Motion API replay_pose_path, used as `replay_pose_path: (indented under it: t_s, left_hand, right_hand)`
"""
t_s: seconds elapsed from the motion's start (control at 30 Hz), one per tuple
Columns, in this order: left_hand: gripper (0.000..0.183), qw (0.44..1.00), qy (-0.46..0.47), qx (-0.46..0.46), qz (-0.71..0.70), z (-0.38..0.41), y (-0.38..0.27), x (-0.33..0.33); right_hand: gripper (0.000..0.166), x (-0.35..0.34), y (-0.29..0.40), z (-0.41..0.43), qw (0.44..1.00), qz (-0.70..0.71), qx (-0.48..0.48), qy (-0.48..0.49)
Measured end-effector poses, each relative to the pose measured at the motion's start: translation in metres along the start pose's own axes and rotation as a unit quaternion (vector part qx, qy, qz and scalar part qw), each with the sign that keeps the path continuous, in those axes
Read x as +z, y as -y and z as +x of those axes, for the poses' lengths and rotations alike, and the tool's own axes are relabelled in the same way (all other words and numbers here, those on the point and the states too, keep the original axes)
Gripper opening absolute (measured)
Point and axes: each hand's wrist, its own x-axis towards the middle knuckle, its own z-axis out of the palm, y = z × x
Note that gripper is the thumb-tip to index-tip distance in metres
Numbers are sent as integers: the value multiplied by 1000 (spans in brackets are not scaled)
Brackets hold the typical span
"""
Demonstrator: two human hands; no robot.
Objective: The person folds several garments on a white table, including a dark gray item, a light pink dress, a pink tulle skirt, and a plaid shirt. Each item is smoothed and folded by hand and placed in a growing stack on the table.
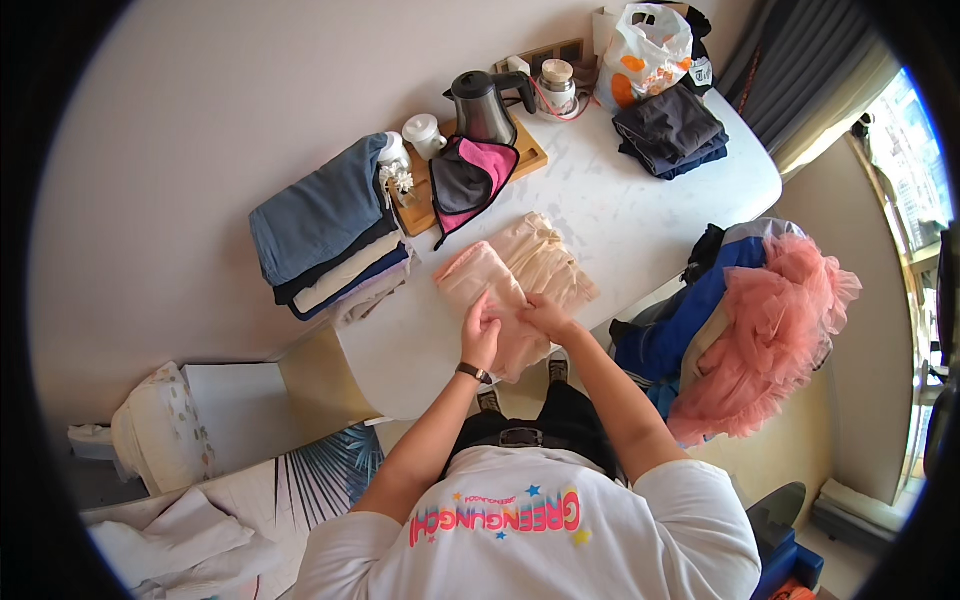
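A pale pink garment [484,281], partly folded, lies over the near edge of the white table, and its lower end hangs past that edge. My left hand [480,334] rests against its near part with the fingers extended and the thumb apart. With closed fingers, my right hand [546,316] pinches the garment's right side. Beneath and behind it lies a folded cream garment [551,259], flat on the tabletop. A stack of folded clothes [319,217], blue-grey on top, stands at the table's left end.
On a wooden tray [534,150] stand an electric kettle [484,112] and a lidded white cup [424,136], beside a pink-grey cloth [472,180]. Dark folded clothes [670,127] and a plastic bag [645,60] sit at the far right. Clothes with coral tulle [772,330] are heaped right of the table.
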Motion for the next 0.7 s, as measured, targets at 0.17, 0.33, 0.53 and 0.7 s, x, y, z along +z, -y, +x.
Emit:
replay_pose_path:
  t_s: [0.17, 0.33, 0.53, 0.7]
  left_hand:
    - [69, 906, -5, 176, 384, 10, 2, -1]
    - [89, 807, 119, -94, 571, 18, 4, 18]
    - [89, 855, -1, -11, 519, 17, 39, 22]
    - [85, 889, -163, -77, 421, 18, 48, 17]
  right_hand:
    - [39, -1, 0, 8, 989, -128, -39, -62]
    - [45, 11, 20, -20, 855, -435, -180, -217]
    - [70, 24, -10, -28, 686, -640, -324, -120]
    - [81, 4, -21, -27, 712, -617, -329, -67]
